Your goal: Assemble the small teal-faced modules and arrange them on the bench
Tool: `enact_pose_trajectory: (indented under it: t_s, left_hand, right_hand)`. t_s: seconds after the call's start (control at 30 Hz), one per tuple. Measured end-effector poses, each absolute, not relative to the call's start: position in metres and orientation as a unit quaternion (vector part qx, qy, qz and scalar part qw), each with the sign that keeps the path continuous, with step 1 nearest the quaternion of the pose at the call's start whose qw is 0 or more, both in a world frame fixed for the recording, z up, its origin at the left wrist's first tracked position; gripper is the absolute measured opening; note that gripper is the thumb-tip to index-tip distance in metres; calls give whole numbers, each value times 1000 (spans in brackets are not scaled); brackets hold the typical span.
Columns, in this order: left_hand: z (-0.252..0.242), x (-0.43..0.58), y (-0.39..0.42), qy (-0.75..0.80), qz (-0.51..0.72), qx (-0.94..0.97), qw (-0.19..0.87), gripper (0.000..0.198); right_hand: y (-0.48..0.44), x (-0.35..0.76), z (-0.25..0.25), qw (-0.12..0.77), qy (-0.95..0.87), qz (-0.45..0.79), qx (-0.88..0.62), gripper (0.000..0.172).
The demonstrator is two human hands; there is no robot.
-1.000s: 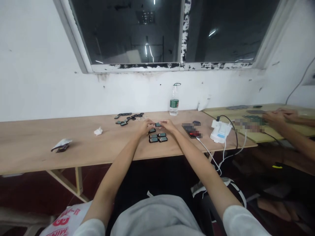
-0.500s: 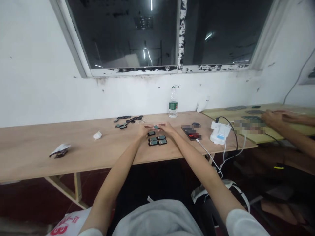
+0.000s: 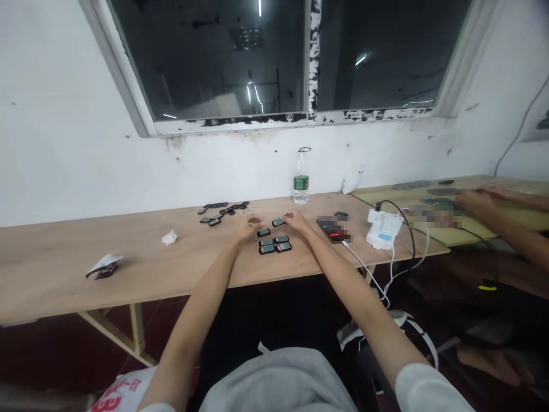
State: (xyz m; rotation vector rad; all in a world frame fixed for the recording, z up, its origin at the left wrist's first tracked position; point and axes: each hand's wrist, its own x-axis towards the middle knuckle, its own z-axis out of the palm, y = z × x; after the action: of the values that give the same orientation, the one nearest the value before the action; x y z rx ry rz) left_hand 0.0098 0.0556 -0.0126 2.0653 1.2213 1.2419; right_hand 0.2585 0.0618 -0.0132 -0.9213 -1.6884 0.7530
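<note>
My right hand (image 3: 295, 220) pinches the right edge of a small rectangular piece (image 3: 278, 222) with a grey-green face and black rim. To the left of it, my left hand (image 3: 251, 228) is apart from that piece, its fingers slightly bent with a gap between them, and nothing plain to see in them. Just below the hands lies a similar single piece (image 3: 263, 232). Nearer the table edge, several more sit in a tight block (image 3: 275, 245), green faces up. What these pieces are exactly is too small to tell.
Behind my left hand lie scattered dark pieces (image 3: 218, 212) and small white bits (image 3: 249, 210). A water bottle (image 3: 301, 183) stands by the wall. To the right are a phone (image 3: 332, 230), a white power strip (image 3: 381, 230) and cables. Crumpled tissue (image 3: 170, 237) lies left. Another person's hands (image 3: 476, 200) work at right.
My left hand has come away from the piece that both hands held and shifted slightly left. My right hand has moved a little right with the piece.
</note>
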Motion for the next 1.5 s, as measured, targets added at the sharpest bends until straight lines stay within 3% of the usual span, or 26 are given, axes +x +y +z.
enact_pose_trajectory:
  t_s: [0.17,0.43,0.6,0.87,1.1,1.27,1.5]
  left_hand:
    - [-15,-13,48,470,325,796,198,38]
    - [-15,-12,45,453,332,789,248,51]
    - [-10,-27,38,424,296,832,201,39]
    - [-14,-30,37,427,282,820,258,35]
    - [-14,-29,33,419,304,812,268,33]
    - [-15,-29,33,426,298,812,265,28]
    - [-17,-31,38,464,325,803,186,22]
  right_hand:
    - [71,270,-22,415,-753,273,-430,10]
    - [69,271,-25,359,-791,278,-410,9]
    - [68,238,-19,404,-806,249,-354,14]
    - [75,221,-14,284,-865,246,-331,7]
    - [77,219,-19,292,-861,270,-316,23]
    - [81,213,-24,310,-849,286,-318,16]
    - [74,215,-18,408,-794,314,-324,25]
